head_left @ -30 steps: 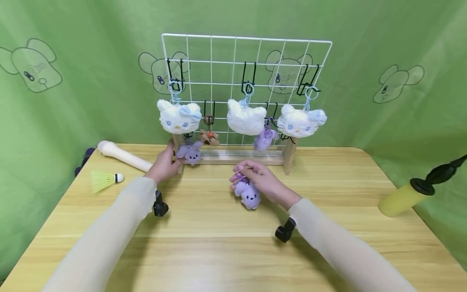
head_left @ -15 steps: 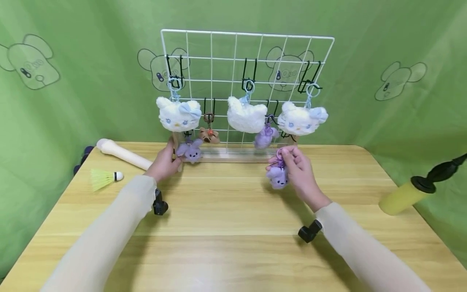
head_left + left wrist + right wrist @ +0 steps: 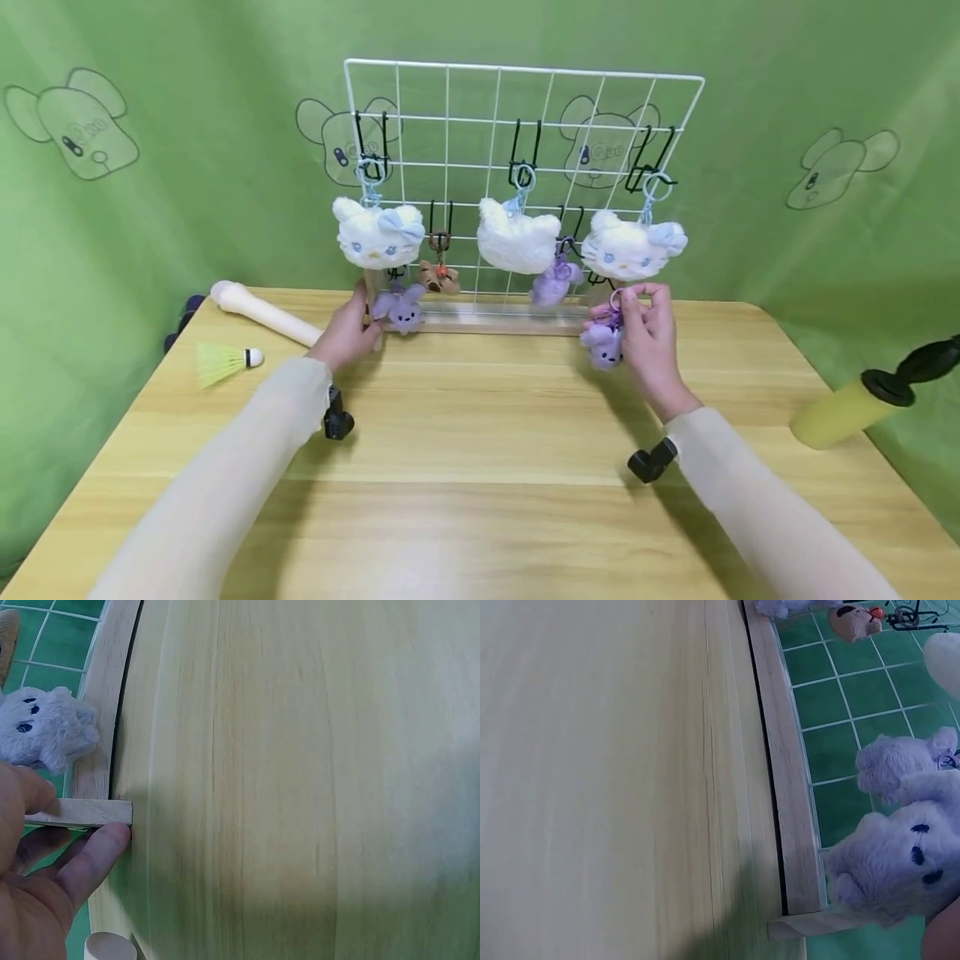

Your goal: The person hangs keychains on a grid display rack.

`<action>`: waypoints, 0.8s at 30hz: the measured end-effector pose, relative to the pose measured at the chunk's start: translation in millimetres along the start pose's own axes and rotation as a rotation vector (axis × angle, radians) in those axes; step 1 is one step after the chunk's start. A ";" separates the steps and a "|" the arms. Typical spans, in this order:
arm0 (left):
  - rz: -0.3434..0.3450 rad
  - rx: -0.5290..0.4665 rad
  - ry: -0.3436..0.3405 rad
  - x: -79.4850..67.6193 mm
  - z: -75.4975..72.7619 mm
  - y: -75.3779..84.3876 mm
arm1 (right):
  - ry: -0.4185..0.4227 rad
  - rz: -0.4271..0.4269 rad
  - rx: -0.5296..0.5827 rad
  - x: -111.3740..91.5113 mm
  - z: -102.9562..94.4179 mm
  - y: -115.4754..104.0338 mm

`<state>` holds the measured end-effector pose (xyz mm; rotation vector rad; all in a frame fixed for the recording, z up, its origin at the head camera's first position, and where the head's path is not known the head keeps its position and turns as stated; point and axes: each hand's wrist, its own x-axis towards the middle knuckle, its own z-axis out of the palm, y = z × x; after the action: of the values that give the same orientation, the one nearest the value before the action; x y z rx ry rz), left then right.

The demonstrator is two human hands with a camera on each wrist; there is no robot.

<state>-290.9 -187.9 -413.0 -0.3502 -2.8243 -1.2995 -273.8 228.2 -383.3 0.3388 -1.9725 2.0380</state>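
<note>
In the head view, my right hand (image 3: 654, 346) pinches the ring of a purple plush keychain (image 3: 602, 345), which hangs below the fingers in front of the rack's right end. A black hook (image 3: 600, 281) shows just above that hand. My left hand (image 3: 347, 335) grips the wooden foot (image 3: 90, 812) at the left end of the white wire rack, thumb and fingers on either side. On the rack's upper hooks hang white plush cat heads, one at left (image 3: 378, 239), one in the middle (image 3: 517, 243), one at right (image 3: 632, 248). Lower hang a brown plush (image 3: 442, 279) and two purple ones (image 3: 405, 311).
Left on the wooden table (image 3: 465, 433) lie a cream rod with a knobbed end (image 3: 262, 312) and a yellow shuttlecock (image 3: 222, 362). At the right edge is a yellow cylinder with a black top (image 3: 836, 414). A green curtain (image 3: 225, 192) hangs behind the rack.
My right hand has carried the purple keychain right and up, from the table's middle to the rack's right end. My left hand keeps its grip. The head view has shifted slightly.
</note>
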 end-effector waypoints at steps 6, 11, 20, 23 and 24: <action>0.002 0.022 -0.001 4.4 2.2 1.1 | 0.014 0.090 -0.016 3.6 -4.3 4.2; 0.002 0.044 0.000 5.8 3.2 -1.1 | 0.065 0.149 -0.038 11.0 -5.2 8.4; -0.013 0.016 -0.001 3.7 2.4 -1.3 | 0.203 0.221 -0.245 16.6 -6.5 14.5; -0.015 0.010 0.002 1.9 2.4 -1.6 | 0.183 0.262 -0.241 14.4 -10.3 17.8; -0.015 0.005 0.003 1.4 2.3 -1.9 | 0.174 0.271 -0.240 13.8 -11.7 18.7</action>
<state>-292.5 -187.1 -415.7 -0.3271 -2.8330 -1.2944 -293.1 239.9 -396.1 -0.1616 -2.2169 1.8727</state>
